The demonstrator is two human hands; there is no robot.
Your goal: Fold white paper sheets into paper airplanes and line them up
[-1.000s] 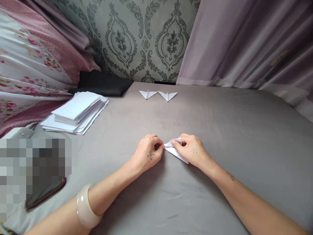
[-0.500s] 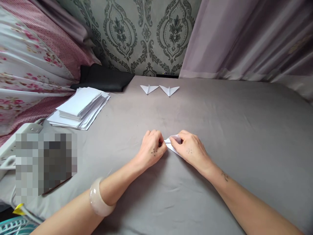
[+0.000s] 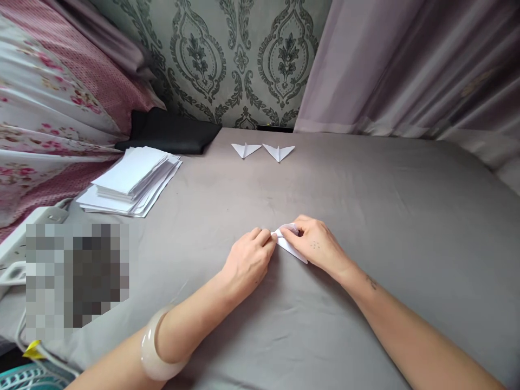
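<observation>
Two hands: folded paper (image 3: 290, 250) is held by the left hand (image 3: 249, 257) and the right hand (image 3: 319, 241) near the middle of the wrinkled gray cloth (image 3: 385, 216).
Left grip: closed; the narrow end of the white wedge is pinched by the fingertips.
Right grip: closed; the wider part is clasped between thumb and fingers, its upper flap curved, its lower edge straight and slanted.
Paper planes: beyond the hands, a left plane (image 3: 245, 152) and a right plane (image 3: 278, 154) are set side by side, each a crisp V with a raised central ridge.
Paper stack (image 3: 130, 172): smaller white sheets are piled unevenly on larger ones.
Black sheet (image 3: 174, 132): laid behind the stack, dark and limp.
Bangle (image 3: 151, 352): glossy and pale, worn around the left forearm.
Backdrop: damask-patterned wallpaper (image 3: 240, 59) is flanked by gathered floral fabric (image 3: 44, 108) and a mauve curtain (image 3: 365, 65).
Lower left: a white power strip (image 3: 34, 223) is partly covered by a pixelated block (image 3: 77, 276); a teal latticed item (image 3: 28, 378) is cut off, so whether anything is contained in it cannot be told.
</observation>
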